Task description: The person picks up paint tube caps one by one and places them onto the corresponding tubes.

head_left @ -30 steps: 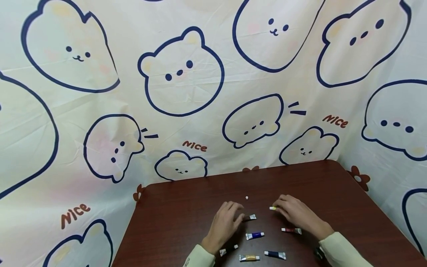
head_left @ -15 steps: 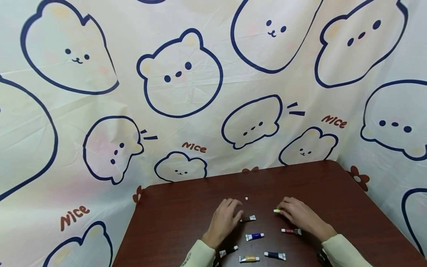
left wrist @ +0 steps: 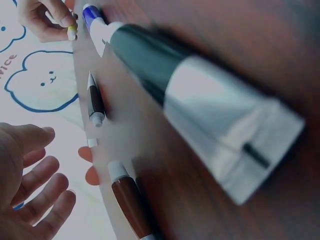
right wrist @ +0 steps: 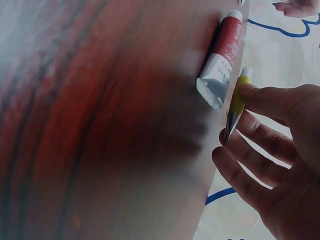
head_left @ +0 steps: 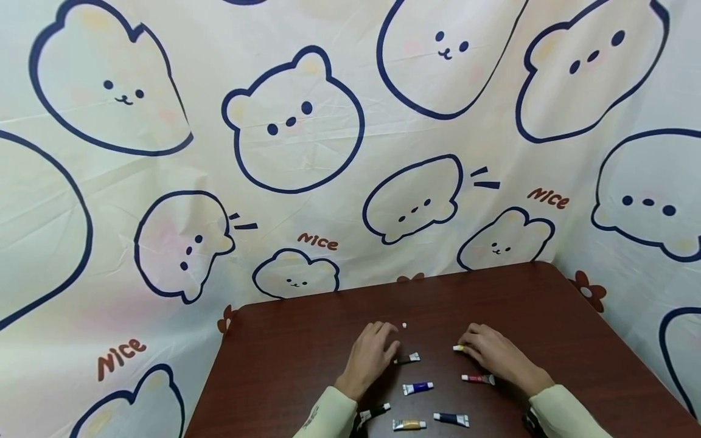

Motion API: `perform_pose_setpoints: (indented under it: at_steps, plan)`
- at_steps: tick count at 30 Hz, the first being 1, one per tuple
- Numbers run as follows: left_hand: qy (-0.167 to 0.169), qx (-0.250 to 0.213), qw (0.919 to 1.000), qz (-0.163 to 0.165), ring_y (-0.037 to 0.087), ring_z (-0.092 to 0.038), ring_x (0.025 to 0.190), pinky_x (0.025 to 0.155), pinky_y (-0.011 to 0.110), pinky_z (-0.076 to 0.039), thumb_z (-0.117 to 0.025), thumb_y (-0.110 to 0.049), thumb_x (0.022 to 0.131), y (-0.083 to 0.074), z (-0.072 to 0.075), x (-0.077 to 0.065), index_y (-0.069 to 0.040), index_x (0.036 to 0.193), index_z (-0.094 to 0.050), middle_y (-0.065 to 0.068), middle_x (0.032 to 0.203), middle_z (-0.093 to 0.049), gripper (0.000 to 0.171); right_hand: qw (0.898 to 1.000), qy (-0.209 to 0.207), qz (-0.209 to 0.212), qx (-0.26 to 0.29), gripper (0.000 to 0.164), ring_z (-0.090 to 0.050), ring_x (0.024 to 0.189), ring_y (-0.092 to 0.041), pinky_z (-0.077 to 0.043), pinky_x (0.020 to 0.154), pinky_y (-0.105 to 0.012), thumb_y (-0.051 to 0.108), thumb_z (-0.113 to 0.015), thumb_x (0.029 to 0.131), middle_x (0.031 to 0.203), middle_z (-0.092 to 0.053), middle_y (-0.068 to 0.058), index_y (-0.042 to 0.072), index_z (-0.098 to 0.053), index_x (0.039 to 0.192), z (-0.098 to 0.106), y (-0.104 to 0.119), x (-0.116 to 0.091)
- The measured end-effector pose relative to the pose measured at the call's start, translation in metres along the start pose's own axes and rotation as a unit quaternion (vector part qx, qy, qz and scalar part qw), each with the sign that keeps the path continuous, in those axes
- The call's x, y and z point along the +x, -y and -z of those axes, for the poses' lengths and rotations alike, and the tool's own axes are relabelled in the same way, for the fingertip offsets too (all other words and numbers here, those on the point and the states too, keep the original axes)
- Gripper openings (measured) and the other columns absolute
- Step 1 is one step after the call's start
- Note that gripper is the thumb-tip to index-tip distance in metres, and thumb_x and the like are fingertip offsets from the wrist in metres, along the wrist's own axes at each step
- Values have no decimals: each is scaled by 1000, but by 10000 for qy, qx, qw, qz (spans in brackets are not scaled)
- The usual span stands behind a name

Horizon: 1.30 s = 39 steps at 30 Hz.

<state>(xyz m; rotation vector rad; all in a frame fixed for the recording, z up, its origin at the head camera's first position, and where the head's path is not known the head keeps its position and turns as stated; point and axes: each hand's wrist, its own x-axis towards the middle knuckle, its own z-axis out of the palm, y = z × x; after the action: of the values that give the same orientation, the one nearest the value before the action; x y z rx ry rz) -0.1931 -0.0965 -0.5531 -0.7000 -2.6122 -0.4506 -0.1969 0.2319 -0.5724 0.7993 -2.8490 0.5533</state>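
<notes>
My right hand (head_left: pixel 498 354) pinches a small yellow paint tube (right wrist: pixel 240 97) between thumb and fingers, its white cap pointing left in the head view. The left hand (head_left: pixel 368 358) holds nothing; its fingers are loosely bent and apart in the left wrist view. Beside its thumb lies a dark tube (head_left: pixel 408 359). A brown tube (left wrist: pixel 131 202) lies near the left hand in the left wrist view. Just beyond the left fingers is a tiny white piece (head_left: pixel 404 325). Below the right hand rests a red tube (head_left: pixel 478 379).
Other paint tubes lie nearer on the brown table (head_left: pixel 306 328): a blue one (head_left: pixel 418 388), a black one (head_left: pixel 375 412), an ochre one (head_left: pixel 409 424) and a navy one (head_left: pixel 451 419). A cartoon-printed cloth (head_left: pixel 296 213) hangs behind the table.
My right hand has drawn slightly right and nearer with the yellow tube. The left hand has shifted a little and shows the dark tube beside it more fully.
</notes>
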Motion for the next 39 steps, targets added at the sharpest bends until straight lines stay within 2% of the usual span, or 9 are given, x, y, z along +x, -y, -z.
perform_pose_setpoints:
  at_steps: [5,17,25,39]
  plan:
    - [76,24,10000,35,16,-69,102,86,31,-62,-83,-27,99,3,-3,3,-17,120,-74,-1,116,-75,25,9999,132,-47,53,7,-48,80,2,-48,68,-25,16,-80,99,96,-61,12,19,-82,105,-1,0,0]
    - [253,-133,9995,128,16,-69,103,86,30,-62,-82,-26,100,5,-5,13,-15,123,-74,1,118,-75,26,9999,99,15,65,7,-47,78,1,-47,66,-25,13,-82,97,93,-60,11,16,-83,103,-2,1,-1]
    - [346,-74,9992,159,17,-69,102,86,30,-62,-82,-26,100,7,-9,19,-16,123,-73,1,116,-74,26,9999,122,-66,-1,8,-50,79,0,-48,67,-26,12,-83,96,94,-62,10,17,-83,103,-5,0,-1]
    - [237,81,9997,69,17,-68,98,82,29,-62,-85,-25,98,10,-18,23,-16,117,-73,1,110,-74,25,9995,107,-264,-109,9,-46,77,0,-45,64,-24,17,-88,93,92,-60,12,17,-82,99,-6,6,-1]
